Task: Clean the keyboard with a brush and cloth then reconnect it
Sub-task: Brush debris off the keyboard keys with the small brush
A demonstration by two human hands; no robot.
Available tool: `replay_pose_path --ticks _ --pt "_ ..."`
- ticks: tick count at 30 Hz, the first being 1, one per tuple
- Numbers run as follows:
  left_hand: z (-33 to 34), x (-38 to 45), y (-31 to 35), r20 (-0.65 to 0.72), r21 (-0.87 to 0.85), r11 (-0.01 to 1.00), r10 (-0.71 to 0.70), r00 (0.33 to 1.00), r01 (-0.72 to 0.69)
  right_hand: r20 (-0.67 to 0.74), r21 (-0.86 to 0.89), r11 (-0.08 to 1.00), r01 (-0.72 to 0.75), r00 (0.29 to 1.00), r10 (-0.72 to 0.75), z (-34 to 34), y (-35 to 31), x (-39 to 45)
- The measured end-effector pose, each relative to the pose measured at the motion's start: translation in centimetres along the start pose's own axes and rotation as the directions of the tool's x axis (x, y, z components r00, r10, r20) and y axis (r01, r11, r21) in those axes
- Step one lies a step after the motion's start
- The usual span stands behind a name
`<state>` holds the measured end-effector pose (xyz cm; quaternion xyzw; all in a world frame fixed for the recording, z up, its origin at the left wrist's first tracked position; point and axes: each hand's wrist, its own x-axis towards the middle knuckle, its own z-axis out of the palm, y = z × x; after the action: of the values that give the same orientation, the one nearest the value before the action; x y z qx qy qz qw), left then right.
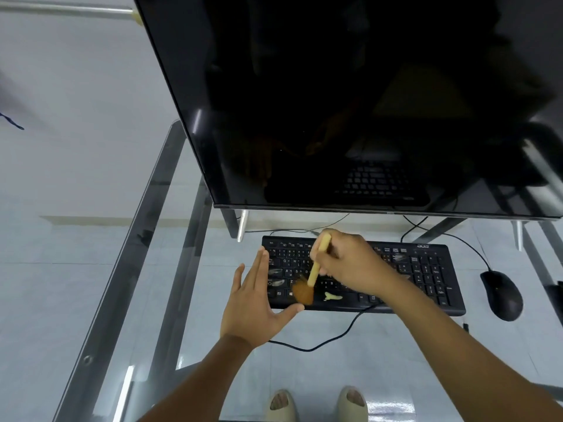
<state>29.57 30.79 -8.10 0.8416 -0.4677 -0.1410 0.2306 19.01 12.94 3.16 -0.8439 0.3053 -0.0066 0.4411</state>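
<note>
A black keyboard (426,275) lies on the glass desk in front of the monitor. My right hand (353,263) grips a brush (316,266) with a pale wooden handle; its brown bristles press on the lower-left keys. My left hand (256,296) lies flat with straight fingers against the keyboard's left end, thumb along its front edge. Pale scraps of debris (332,296) sit near the space bar, and more on the left keys. The keyboard's black cable (323,342) curls over the desk in front of it. No cloth is in view.
A large dark monitor (350,102) stands right behind the keyboard. A black mouse (502,295) lies to the right with its cable running back. The glass desk (146,284) has a metal frame along the left. Feet in sandals (316,403) show beneath the glass.
</note>
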Motion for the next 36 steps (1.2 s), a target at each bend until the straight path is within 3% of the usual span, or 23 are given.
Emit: replay_pose_path --ticks 2,4,6,7,8,10,12,14,16,17,19,21,23,25,27,29,30,32,34,36 --pt "0.0 0.1 0.1 0.009 -0.004 1.000 -0.003 1.000 0.003 -0.224 0.000 0.999 -0.034 0.974 0.034 -0.3 0.2 0.3" --pt "-0.1 0.1 0.3 0.000 -0.011 1.000 -0.002 1.000 0.002 -0.369 0.199 0.979 -0.051 0.921 0.123 -0.8 0.5 0.5" --pt "-0.2 0.1 0.3 -0.004 -0.009 1.000 -0.002 1.000 0.002 -0.191 0.320 0.942 -0.104 0.966 0.172 -0.3 -0.2 0.3" --pt "-0.2 0.0 0.2 0.000 -0.004 1.000 -0.002 1.000 0.002 -0.061 0.272 0.954 -0.124 0.987 0.146 0.3 -0.2 0.2" --pt "-0.2 -0.1 0.2 0.002 0.001 1.000 -0.003 1.000 0.003 -0.015 0.176 0.979 -0.103 0.994 0.108 0.9 -0.1 0.1" --pt "-0.1 -0.1 0.2 0.009 0.001 1.000 -0.004 1.000 0.004 -0.203 0.043 0.998 -0.054 0.977 0.062 1.0 -0.3 0.5" --pt "0.0 0.1 0.2 0.002 -0.006 1.000 -0.007 1.000 0.007 -0.394 0.128 0.992 -0.012 0.917 0.062 0.1 -0.1 1.2" --pt "0.0 0.1 0.2 -0.001 -0.001 1.000 -0.006 1.000 0.006 -0.316 0.203 0.979 -0.033 0.944 0.097 -0.3 -0.4 1.7" --pt "0.1 0.1 0.1 0.001 0.007 1.000 -0.014 1.000 0.014 -0.242 0.061 0.998 -0.034 0.969 0.048 -0.2 -0.2 2.1" --pt "0.1 0.1 0.1 0.005 0.005 1.000 -0.018 1.000 0.018 -0.310 -0.004 1.000 -0.006 0.951 0.005 -0.1 -0.3 2.3" --pt "0.1 0.1 0.3 -0.010 -0.006 1.000 -0.013 1.000 0.013 -0.439 0.031 0.997 0.074 0.897 -0.053 -0.1 -0.7 2.6" --pt "-0.3 0.1 0.5 -0.023 -0.008 1.000 -0.003 1.000 0.003 -0.356 0.143 0.985 0.095 0.934 -0.038 0.4 -1.1 3.2" --pt "-0.5 0.0 0.7 -0.029 -0.007 1.000 -0.003 1.000 0.003 -0.219 0.106 0.993 0.055 0.975 -0.031 1.1 -1.1 3.4" --pt "-0.5 0.0 0.7 -0.025 -0.015 1.000 -0.005 1.000 0.005 -0.312 0.003 0.997 0.081 0.947 -0.076 1.3 -0.9 3.5" --pt "-0.4 0.0 0.7 -0.016 -0.018 1.000 -0.007 1.000 0.007 -0.391 0.066 0.995 0.073 0.919 -0.041 1.0 -0.4 3.4" --pt "-0.2 0.0 0.4 -0.004 -0.018 1.000 -0.015 1.000 0.015 -0.243 0.064 0.998 0.028 0.970 -0.012 0.9 -0.3 3.1" --pt "-0.3 0.0 0.4 0.000 -0.013 1.000 -0.018 1.000 0.018 -0.196 -0.036 0.999 0.027 0.980 -0.033 0.9 -0.2 2.9" --pt "-0.2 0.0 0.3 -0.003 -0.008 1.000 -0.017 1.000 0.017 -0.356 -0.138 0.989 0.046 0.930 -0.093 0.4 -0.4 3.0" --pt "-0.3 0.0 0.5 -0.013 -0.011 1.000 -0.014 1.000 0.014 -0.445 -0.066 0.995 0.079 0.890 -0.100 -0.3 -0.4 3.1" --pt "-0.5 0.0 0.6 -0.030 -0.016 1.000 -0.007 1.000 0.007 -0.239 0.034 0.999 0.019 0.971 -0.010 -0.4 -0.5 3.0"
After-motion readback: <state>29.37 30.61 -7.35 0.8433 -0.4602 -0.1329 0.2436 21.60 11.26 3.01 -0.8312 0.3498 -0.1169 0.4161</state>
